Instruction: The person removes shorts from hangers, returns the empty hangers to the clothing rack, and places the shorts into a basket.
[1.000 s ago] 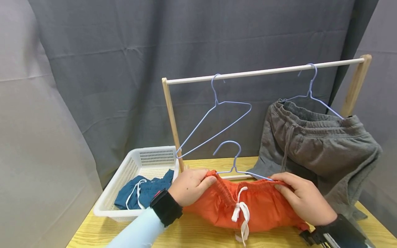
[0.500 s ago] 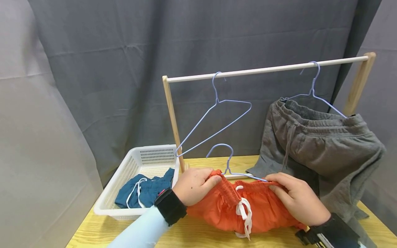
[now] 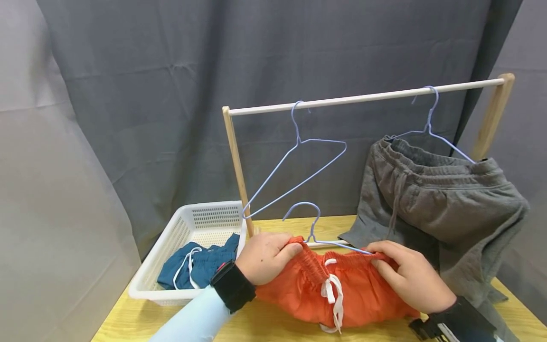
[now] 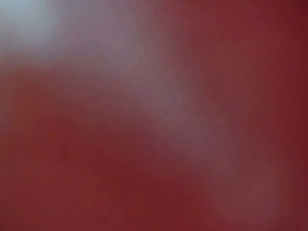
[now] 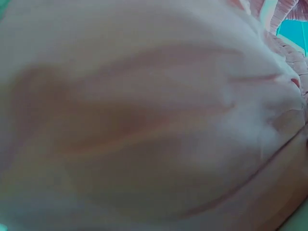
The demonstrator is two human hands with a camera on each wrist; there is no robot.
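- While the grey curtain [image 3: 171,71] fills the whole back of the scene, the wooden clothes rack [image 3: 363,98] stands in front of it on the yellow counter [image 3: 273,327], its white rail running between two wooden posts.
- Grey sweat shorts [image 3: 440,204] are already hung: they sit on a pale blue wire hanger [image 3: 431,128] at the right end of the rail and drape down to the counter.
- Orange drawstring shorts [image 3: 342,289] lie on the counter below the rail, waistband up, white cord hanging at the front; by my reading these are the piece in hand, threaded on a hanger but not yet on the rail.
- At the left, a white plastic basket [image 3: 188,223] sits on the counter with blue shorts [image 3: 201,266] in it, which looks like one garment yet to be hung.
- One spare wire hanger [image 3: 299,166] hangs tilted and bare near the left post.
- Left hand [image 3: 262,256]: fingers curled round the left end of the orange waistband, pinching it.
- Right hand [image 3: 410,275]: fingers curled over the right end of the waistband, gripping it.
- A third wire hanger [image 3: 314,228] pokes its hook up out of the orange waistband between the two hands.
- Both wrist views are blurred by closeness and show nothing certain.
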